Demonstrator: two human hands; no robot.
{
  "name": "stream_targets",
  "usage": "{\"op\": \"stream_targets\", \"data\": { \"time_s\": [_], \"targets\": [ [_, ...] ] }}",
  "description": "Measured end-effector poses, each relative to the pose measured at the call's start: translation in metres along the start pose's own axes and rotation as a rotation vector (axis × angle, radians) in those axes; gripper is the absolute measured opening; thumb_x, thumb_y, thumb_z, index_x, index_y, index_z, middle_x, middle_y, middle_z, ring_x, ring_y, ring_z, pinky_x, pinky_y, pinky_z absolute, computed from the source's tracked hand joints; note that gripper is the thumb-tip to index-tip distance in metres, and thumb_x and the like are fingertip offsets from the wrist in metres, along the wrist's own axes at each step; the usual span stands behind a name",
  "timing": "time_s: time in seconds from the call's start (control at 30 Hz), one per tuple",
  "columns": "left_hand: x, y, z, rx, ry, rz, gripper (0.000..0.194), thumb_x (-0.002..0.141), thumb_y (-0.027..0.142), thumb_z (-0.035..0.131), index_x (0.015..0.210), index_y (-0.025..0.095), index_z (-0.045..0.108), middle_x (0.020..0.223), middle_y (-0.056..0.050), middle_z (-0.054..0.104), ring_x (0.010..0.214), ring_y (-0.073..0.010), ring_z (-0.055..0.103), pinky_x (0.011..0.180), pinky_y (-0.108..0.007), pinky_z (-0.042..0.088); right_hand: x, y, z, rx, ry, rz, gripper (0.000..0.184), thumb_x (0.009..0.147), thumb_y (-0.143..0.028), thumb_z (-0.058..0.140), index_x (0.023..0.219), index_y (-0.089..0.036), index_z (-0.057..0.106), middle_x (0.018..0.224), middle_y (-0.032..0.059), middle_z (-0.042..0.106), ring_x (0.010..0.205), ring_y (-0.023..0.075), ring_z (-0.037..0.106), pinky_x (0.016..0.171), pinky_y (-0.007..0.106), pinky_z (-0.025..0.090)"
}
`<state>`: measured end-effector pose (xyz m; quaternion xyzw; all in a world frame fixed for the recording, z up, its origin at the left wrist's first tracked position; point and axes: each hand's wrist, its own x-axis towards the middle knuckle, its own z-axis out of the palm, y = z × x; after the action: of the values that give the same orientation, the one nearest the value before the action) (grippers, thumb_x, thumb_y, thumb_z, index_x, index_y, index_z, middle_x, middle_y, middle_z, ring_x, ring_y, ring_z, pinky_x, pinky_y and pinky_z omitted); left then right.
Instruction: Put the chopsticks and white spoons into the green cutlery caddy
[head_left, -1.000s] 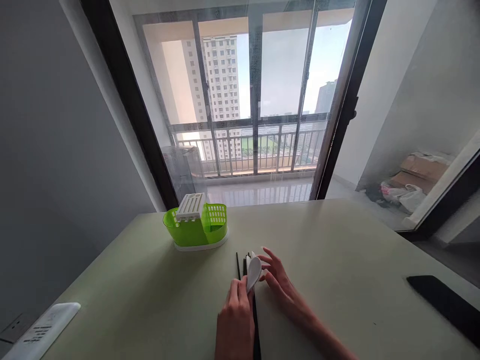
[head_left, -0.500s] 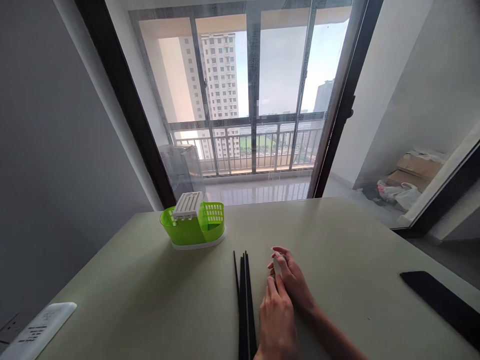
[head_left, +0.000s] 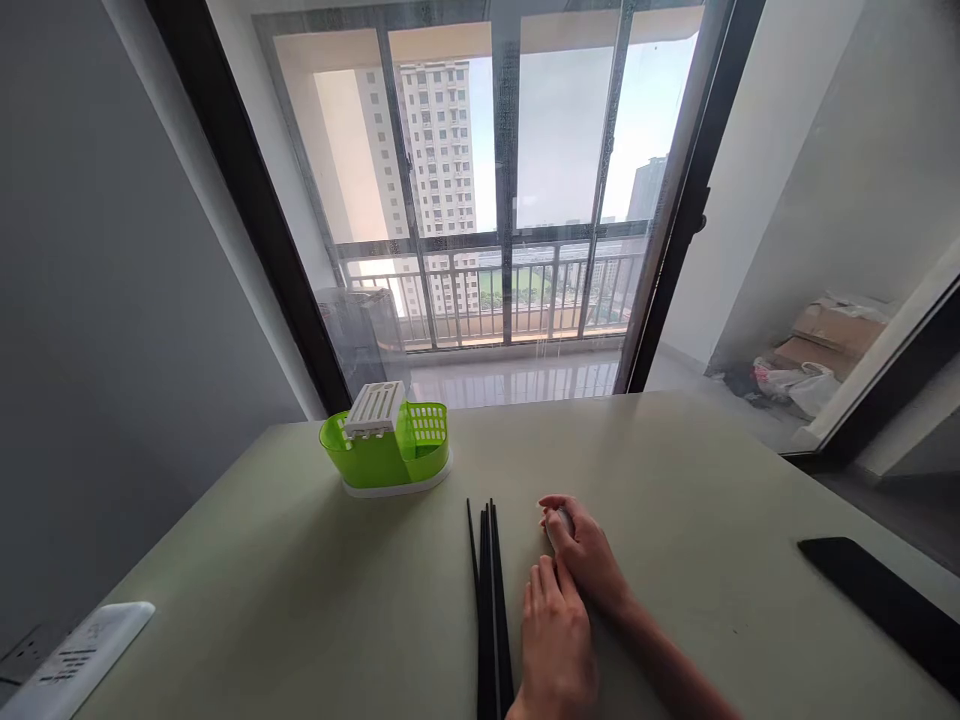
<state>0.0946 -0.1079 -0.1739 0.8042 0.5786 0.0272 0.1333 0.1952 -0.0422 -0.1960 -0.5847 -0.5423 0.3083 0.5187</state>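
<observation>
My right hand (head_left: 583,552) is curled round a small pale, rounded thing (head_left: 565,521). Most of that thing is hidden by the fingers, so its kind does not show. Just below, my left hand (head_left: 555,635) lies low over the table with its fingers stretched forward, touching the heel of my right hand. Nothing shows in the left fingers. Close to the left hand's left side, several black chopsticks (head_left: 486,600) lie side by side, pointing away from me, their near ends cut off by the frame.
A green and white utensil holder (head_left: 382,465) stands at the table's back left. A white power strip (head_left: 94,655) is at the left edge. A flat black object (head_left: 881,590) lies at the right. Behind the table (head_left: 660,480) is a glass door with a dark frame.
My right fingers have closed further over the pale thing, covering more of it. My left fingers have straightened and drawn slightly away from it. The chopsticks and holder stay put.
</observation>
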Motion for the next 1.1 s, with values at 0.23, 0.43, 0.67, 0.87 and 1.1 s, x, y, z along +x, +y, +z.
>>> {"op": "stream_targets", "data": {
  "time_s": [0.23, 0.43, 0.67, 0.87, 1.1],
  "targets": [
    [-0.005, 0.000, -0.012, -0.120, -0.136, -0.026, 0.075, 0.088, 0.009, 0.054, 0.161, 0.004, 0.037, 0.167, -0.022, 0.036, 0.155, -0.0370, 0.035, 0.127, -0.047, 0.033, 0.003, 0.004, -0.004, -0.081, -0.052, -0.106, 0.032, 0.096, -0.039, 0.048, 0.101, -0.021, 0.073, 0.106, 0.0086, 0.075, 0.098, 0.0241, 0.071, 0.089, 0.036, 0.054],
    [-0.009, -0.010, -0.009, -0.158, -0.071, 0.042, 0.068, 0.093, 0.024, 0.059, 0.158, 0.009, 0.045, 0.160, -0.022, 0.046, 0.149, -0.0400, 0.040, 0.124, -0.053, 0.035, 0.006, 0.001, -0.010, -0.078, -0.166, -0.184, 0.031, 0.096, -0.040, 0.050, 0.094, -0.022, 0.076, 0.097, 0.0066, 0.075, 0.083, 0.0213, 0.069, 0.078, 0.033, 0.053],
    [0.018, -0.088, -0.109, -0.174, 0.391, 0.413, 0.033, 0.102, 0.032, 0.057, 0.134, 0.029, 0.065, 0.138, -0.009, 0.062, 0.139, -0.0269, 0.048, 0.118, -0.046, 0.042, 0.007, -0.003, -0.015, -0.037, -0.201, -0.164, 0.025, 0.095, -0.036, 0.053, 0.094, -0.023, 0.075, 0.097, 0.0045, 0.075, 0.089, 0.0219, 0.069, 0.082, 0.033, 0.051],
    [0.060, -0.184, -0.174, 0.114, 1.047, 0.033, 0.039, 0.104, 0.038, 0.051, 0.134, 0.016, 0.060, 0.144, -0.020, 0.057, 0.144, -0.0391, 0.043, 0.119, -0.061, 0.033, 0.008, -0.001, -0.017, -0.060, -0.201, -0.182, 0.023, 0.093, -0.029, 0.052, 0.096, -0.021, 0.074, 0.100, 0.0045, 0.074, 0.093, 0.0215, 0.069, 0.085, 0.033, 0.049],
    [0.068, -0.216, -0.176, 0.075, 0.942, 0.081, 0.053, 0.106, 0.048, 0.042, 0.146, 0.015, 0.052, 0.157, -0.021, 0.048, 0.142, -0.0357, 0.050, 0.114, -0.052, 0.047, 0.008, -0.003, -0.017, -0.063, -0.199, -0.222, 0.021, 0.090, -0.026, 0.053, 0.092, -0.022, 0.074, 0.096, 0.0034, 0.075, 0.089, 0.0209, 0.070, 0.082, 0.031, 0.050]
  ]
}}
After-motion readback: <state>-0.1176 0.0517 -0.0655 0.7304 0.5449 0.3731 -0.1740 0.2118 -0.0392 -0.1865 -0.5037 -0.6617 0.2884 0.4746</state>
